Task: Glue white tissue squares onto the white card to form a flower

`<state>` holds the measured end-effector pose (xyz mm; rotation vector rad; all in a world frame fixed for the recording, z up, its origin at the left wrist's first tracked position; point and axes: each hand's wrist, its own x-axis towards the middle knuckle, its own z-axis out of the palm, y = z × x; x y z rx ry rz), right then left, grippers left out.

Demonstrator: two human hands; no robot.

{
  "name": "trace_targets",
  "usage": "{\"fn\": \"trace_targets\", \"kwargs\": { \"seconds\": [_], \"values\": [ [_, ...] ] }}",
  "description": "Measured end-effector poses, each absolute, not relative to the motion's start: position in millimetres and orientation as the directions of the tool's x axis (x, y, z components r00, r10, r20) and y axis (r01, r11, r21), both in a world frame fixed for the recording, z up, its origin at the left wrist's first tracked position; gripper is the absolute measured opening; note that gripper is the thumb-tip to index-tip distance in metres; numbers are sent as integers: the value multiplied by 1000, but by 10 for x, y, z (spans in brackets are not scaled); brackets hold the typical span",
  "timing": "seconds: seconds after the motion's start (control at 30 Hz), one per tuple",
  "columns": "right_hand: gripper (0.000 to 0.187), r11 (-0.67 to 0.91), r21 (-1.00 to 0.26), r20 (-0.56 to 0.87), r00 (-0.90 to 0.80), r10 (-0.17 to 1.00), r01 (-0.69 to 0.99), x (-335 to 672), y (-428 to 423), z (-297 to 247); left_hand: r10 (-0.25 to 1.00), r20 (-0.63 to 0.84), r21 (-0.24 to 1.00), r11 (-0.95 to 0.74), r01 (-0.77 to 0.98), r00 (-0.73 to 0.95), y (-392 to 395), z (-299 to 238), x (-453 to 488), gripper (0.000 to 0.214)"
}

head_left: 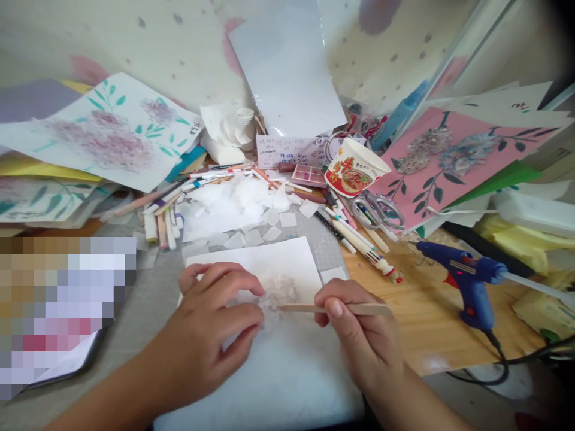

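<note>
A white sheet of paper (291, 257) lies in front of me, bearing a pale cluster of crumpled tissue pieces (281, 290). My right hand (359, 326) grips a flat wooden craft stick (372, 309) between thumb and fingers. The stick's left tip reaches the lower part of the cluster. On the cluster's left side, my left hand (215, 323) rests over the paper, its fingers bent and apart, fingertips at the cluster's edge. I see nothing held in it. Small white paper squares (288, 219) and a heap of thin white sheets (224, 200) lie just beyond.
A blue glue gun (471, 278) stands at right, its cable trailing downward. Scissors (377, 209), a paper noodle cup (357, 167) and several pens (354, 233) crowd the back right. Flower pictures (112, 134) lean at left; a pink one (462, 149) leans at right. A blurred-out tablet-like object (85, 353) lies left.
</note>
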<state>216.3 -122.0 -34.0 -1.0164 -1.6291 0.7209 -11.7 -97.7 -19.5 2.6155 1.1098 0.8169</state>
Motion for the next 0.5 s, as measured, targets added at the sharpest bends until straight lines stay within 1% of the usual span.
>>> {"fn": "trace_targets", "kwargs": {
  "seconds": [0.07, 0.17, 0.23, 0.3, 0.33, 0.37, 0.4, 0.5],
  "values": [
    [21, 463, -844, 461, -74, 884, 271, 2159, -1222, -342, 705, 442, 361, -706, 609, 555, -971, -150, -144, 17],
    [23, 448, -867, 472, 69, 879, 218, 2156, -1237, -364, 734, 483, 359, -663, 657, 477, -881, -43, -201, 12],
    [24, 452, -874, 477, 130, 869, 179, 2150, -1244, -373, 762, 476, 337, -618, 710, 438, -740, 44, -214, 11],
    [25, 478, -860, 503, 139, 853, 178, 2141, -1242, -366, 805, 404, 293, -564, 772, 435, -530, 118, -174, 12],
    [25, 501, -845, 527, 137, 839, 188, 2137, -1240, -356, 829, 349, 270, -536, 800, 438, -405, 145, -131, 13],
    [25, 522, -829, 551, 134, 824, 198, 2133, -1236, -345, 858, 260, 247, -502, 829, 442, -272, 160, -73, 10],
    [24, 537, -818, 567, 131, 813, 208, 2131, -1233, -334, 864, 231, 231, -495, 838, 447, -137, 164, -4, 6],
    [23, 539, -813, 571, 125, 811, 219, 2127, -1227, -319, 852, 174, 173, -521, 836, 495, 211, 112, 238, 10]
  ]
}}
